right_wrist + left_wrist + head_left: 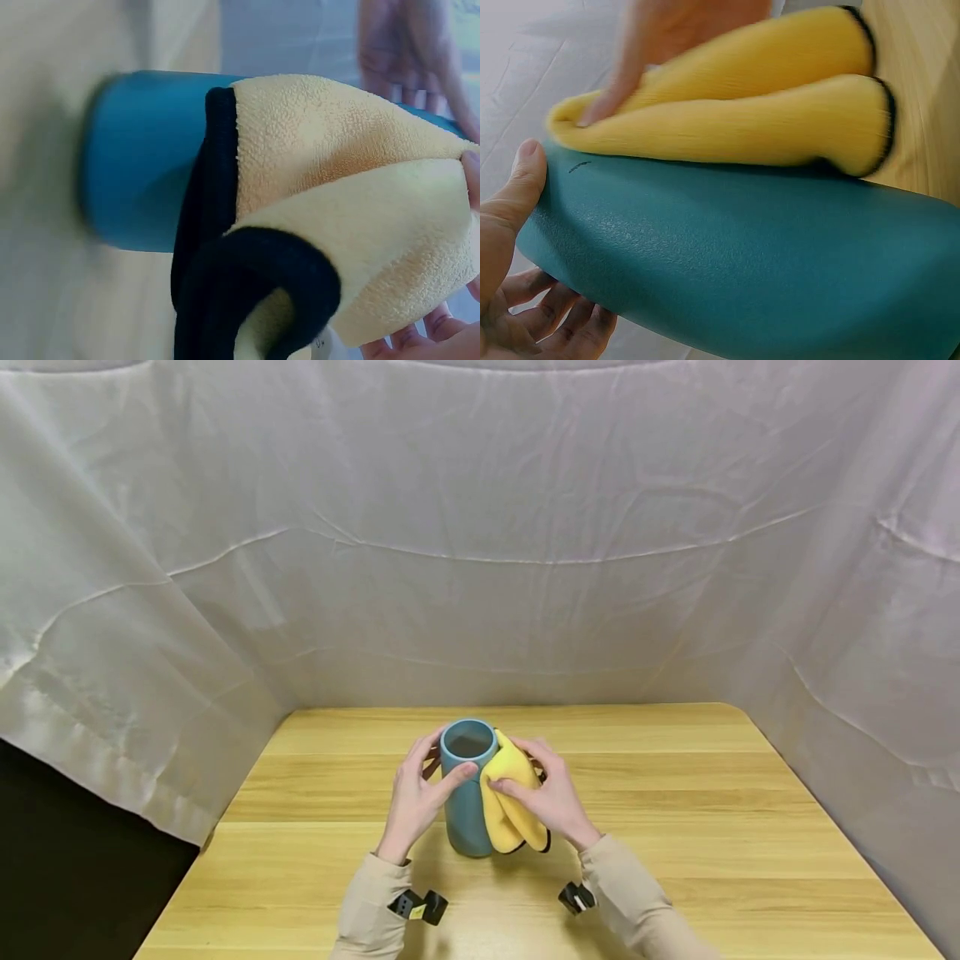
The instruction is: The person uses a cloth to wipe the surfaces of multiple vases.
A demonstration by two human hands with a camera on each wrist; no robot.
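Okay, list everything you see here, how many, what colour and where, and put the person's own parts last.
Open-topped container: one, blue, roughly upright between the two grips.
Cloth: one, yellow with dark edging, folded against the container's right side.
Table: one, light wood tone, beneath everything.
Hanging fabric: count unclear, grey, behind and at both sides.
Dark area: one, black, far left, identity unclear.
Wrist devices: two, black, one by each wrist.
Sleeves: two, beige, on the forearms.
Left grip: one, bare, holding the container near its rim.
Right grip: one, bare, holding the cloth.
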